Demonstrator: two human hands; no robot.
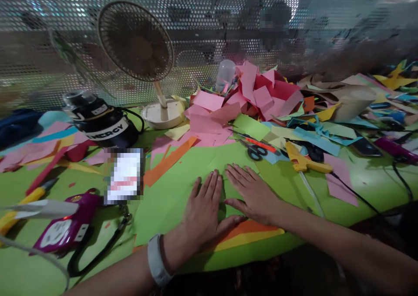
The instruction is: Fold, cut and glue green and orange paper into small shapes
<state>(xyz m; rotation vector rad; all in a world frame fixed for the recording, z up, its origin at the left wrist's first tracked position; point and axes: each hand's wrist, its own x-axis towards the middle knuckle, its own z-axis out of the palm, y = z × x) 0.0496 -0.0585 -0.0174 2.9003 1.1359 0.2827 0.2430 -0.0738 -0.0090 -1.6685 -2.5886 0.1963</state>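
Note:
Both palms press down on a green sheet of paper [163, 209] at the table's front edge. My left hand [204, 209], with a pale band on its wrist, lies flat with fingers stretched forward. My right hand [250, 191] rests flat beside it, fingers pointing up and left. Neither hand grips anything. Orange and yellow sheets [250, 233] stick out from under the green one near my thumbs. Just beyond my right hand are black-handled scissors [257, 151] and an orange-red cutter-like strip [260, 144]. An orange paper strip [173, 161] lies ahead of my left hand.
A yellow glue gun [305, 160] with a cord lies at right. A fan [137, 43], a dark bottle [107, 121] and a heap of pink paper [254, 91] stand behind. A purple device [67, 226] and a blurred-out card [126, 176] on a strap lie left.

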